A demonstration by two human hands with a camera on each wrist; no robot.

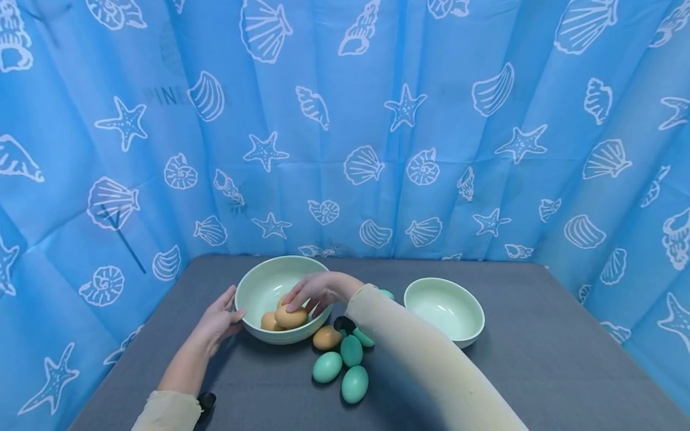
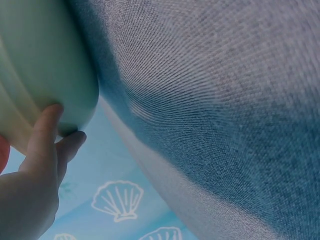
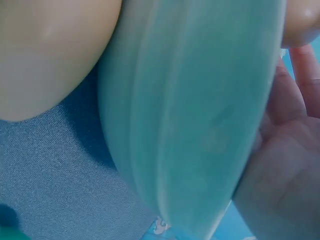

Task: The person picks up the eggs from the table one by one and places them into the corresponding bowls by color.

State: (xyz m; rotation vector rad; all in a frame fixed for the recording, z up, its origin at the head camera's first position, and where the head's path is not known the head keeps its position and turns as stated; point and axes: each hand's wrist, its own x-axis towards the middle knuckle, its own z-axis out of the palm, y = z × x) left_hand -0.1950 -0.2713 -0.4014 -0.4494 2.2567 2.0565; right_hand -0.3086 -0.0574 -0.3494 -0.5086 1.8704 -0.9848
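A large pale green bowl [image 1: 280, 337] sits at the left of the table. My left hand [image 1: 215, 320] grips its left rim, thumb over the edge; the left wrist view shows fingers [image 2: 45, 132] against the outer wall. Inside the bowl, my right hand [image 1: 318, 290] holds a brown egg [image 1: 291, 317] in its fingers, close above another brown egg [image 1: 269, 321]; part of one more shows behind. Just outside the bowl lies a brown egg [image 1: 326, 338], large in the right wrist view. Several green eggs [image 1: 354, 384] lie beside it, some partly hidden by my right arm.
A smaller pale green bowl [image 1: 444, 308] stands to the right, beyond my right sleeve [image 1: 426, 353]. The grey cloth-covered table [image 1: 539, 359] ends at the back against a blue curtain [image 1: 345, 120] with white shell prints.
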